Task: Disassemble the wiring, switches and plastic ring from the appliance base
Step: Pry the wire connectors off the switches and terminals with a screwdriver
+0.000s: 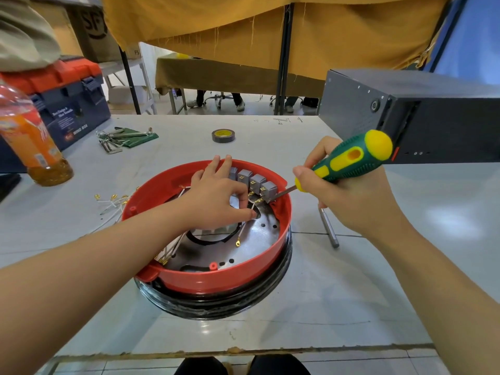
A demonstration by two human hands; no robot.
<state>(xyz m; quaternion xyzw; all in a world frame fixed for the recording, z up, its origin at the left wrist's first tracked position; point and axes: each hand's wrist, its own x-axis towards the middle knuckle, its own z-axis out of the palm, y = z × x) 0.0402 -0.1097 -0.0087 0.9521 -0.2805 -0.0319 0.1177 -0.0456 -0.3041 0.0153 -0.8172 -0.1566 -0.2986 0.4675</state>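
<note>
The base (pixel 211 277), a red shell on a black ring, sits mid-table with its inside facing up. Some wires (pixel 112 203) with gold lugs already lie loose on the table to its left, so part of the wiring seems to be out; four grey switches (pixel 253 182) are still seated in a row on the far wall, with wires on their terminals, and the ring looks untouched. The left hand (pixel 216 201) reaches into the shell and pinches a white wire below the switches (other fingers spread to the rim). The right hand (pixel 349 196) grips a green-and-yellow screwdriver (pixel 349 161), its tip at the nearest switch. The pale table (pixel 338 307) also holds tape (pixel 223 135), hex keys (pixel 119 139), a bottle (pixel 32 147) and a toolbox (pixel 67 101); ochre cloth (pixel 270 31) hangs behind.
</note>
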